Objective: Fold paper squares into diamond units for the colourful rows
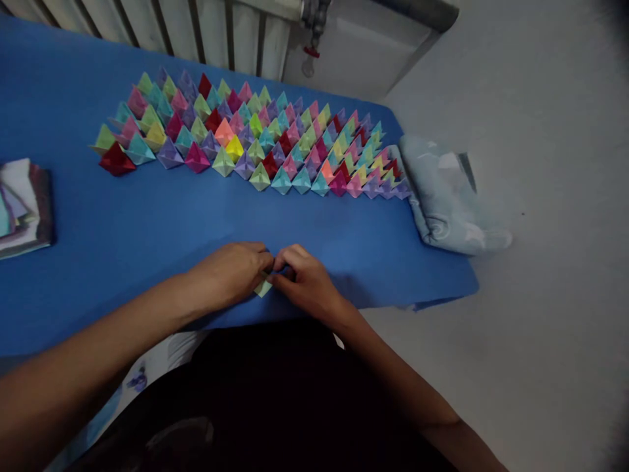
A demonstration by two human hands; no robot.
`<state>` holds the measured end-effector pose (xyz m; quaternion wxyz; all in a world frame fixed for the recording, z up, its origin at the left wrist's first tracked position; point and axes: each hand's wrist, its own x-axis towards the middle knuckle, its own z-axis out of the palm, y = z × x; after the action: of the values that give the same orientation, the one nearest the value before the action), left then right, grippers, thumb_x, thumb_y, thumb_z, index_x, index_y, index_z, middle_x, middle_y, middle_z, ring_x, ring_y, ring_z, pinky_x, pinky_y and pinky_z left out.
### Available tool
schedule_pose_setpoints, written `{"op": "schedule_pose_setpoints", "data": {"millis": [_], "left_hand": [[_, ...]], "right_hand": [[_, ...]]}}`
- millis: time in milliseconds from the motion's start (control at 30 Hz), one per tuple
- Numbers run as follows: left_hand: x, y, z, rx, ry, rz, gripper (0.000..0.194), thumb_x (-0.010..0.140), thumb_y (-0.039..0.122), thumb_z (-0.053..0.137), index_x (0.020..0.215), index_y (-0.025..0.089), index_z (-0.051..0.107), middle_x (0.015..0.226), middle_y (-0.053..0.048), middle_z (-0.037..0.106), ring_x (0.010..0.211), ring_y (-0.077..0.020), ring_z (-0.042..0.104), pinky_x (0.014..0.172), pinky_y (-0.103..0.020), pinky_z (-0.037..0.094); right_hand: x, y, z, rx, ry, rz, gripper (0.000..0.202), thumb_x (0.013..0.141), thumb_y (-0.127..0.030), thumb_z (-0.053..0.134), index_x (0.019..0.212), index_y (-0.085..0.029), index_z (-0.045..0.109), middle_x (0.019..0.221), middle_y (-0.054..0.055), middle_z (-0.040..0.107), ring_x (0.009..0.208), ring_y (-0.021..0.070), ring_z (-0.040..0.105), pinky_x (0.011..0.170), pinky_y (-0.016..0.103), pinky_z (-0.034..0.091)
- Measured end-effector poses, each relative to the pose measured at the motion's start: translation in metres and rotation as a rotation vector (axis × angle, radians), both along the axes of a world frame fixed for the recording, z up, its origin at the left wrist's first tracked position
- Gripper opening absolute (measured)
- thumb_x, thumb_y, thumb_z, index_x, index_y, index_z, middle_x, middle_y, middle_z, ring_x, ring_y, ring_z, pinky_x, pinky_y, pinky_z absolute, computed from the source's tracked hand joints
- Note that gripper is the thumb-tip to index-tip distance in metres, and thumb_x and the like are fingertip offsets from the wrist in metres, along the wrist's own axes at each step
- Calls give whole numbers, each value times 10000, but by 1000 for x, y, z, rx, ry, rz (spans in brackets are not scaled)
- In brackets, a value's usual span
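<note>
Close to the table's front edge, my left hand [238, 270] and my right hand [305, 278] meet over a small piece of pale green folding paper [263, 286]. Fingers of both hands are closed on it, and they hide most of it; only a pointed corner shows below. How far it is folded cannot be made out. Beyond my hands, many small folded paper boats [225, 162] stand in close rows, in pink, red, purple, turquoise, green and yellow.
A blue-covered table [147, 229] carries everything. At the left edge lies a stack of paper sheets on a dark-edged bundle [29, 206]. A folded grey-blue blanket [442, 196] rests at the right end, by the wall. Behind the table stands a radiator [211, 33] with a red-handled valve [311, 51].
</note>
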<state>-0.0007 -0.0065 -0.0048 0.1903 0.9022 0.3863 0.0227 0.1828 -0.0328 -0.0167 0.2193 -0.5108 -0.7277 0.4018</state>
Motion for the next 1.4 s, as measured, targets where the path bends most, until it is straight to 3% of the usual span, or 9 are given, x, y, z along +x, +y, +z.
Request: {"op": "schedule_pose_setpoints", "data": {"millis": [233,367,467,633,800,900,1033,1233,1400], "left_hand": [[-3,10,9,-218,-48,3,94,667,134,557,717,198,606,798,-1,605,633,-130,548,577,-244,387],[-18,5,11,-549,-211,175,33,716,228,578,742,215,593,646,40,575,534,-112,494,497,-224,354],[-24,-3,10,-755,-523,393,145,737,341,648,749,207,594,622,41,576,557,-114,527,518,-230,405],[-9,-20,0,-735,-1019,737,244,660,326,763,783,189,603,676,18,650,624,-128,626,644,-293,521],[-2,-30,-5,-718,-1089,755,280,676,341,760,863,186,620,749,-4,696,694,-156,673,692,-321,553],[-9,-27,4,-584,-918,603,273,749,346,692,973,197,648,882,-29,717,801,-177,677,755,-342,543],[-18,-19,10,-195,-583,323,135,857,298,566,886,206,661,851,-14,689,812,-176,637,735,-323,497],[-14,-20,-16,389,-369,130,228,954,207,447,822,175,631,873,-67,683,832,-197,597,765,-358,466],[-10,-34,-28,537,-263,86,241,973,168,444,857,166,655,878,-72,699,804,-196,597,738,-355,444]], "right_hand": [[15,1,-14,-102,345,-220,103,777,-288,624,782,-198,574,997,23,580,746,105,538,687,261,449],[12,-3,-6,-246,378,-208,142,779,-335,638,843,-216,596,735,-41,540,612,95,477,587,234,398],[6,-9,2,-384,435,-176,207,765,-359,672,907,-221,614,637,-71,499,567,90,451,549,224,363],[-6,-12,10,-448,540,-242,209,712,-359,699,823,-215,596,737,-36,586,637,95,502,568,221,379],[-12,-10,7,-384,485,-255,212,743,-376,649,702,-210,523,619,-65,480,565,86,419,537,219,335],[-12,-10,6,-184,333,-221,186,772,-310,607,658,-205,505,608,-63,453,572,89,405,558,224,335],[-9,-7,4,173,59,-97,150,814,-222,560,670,-199,524,665,-35,500,624,106,459,619,235,364],[-3,2,-9,471,-369,122,215,926,-172,445,874,-197,652,884,68,634,816,175,532,745,286,402],[4,-2,-16,530,-499,214,282,969,-183,408,1020,-237,680,916,61,653,792,180,525,702,295,380]]}}
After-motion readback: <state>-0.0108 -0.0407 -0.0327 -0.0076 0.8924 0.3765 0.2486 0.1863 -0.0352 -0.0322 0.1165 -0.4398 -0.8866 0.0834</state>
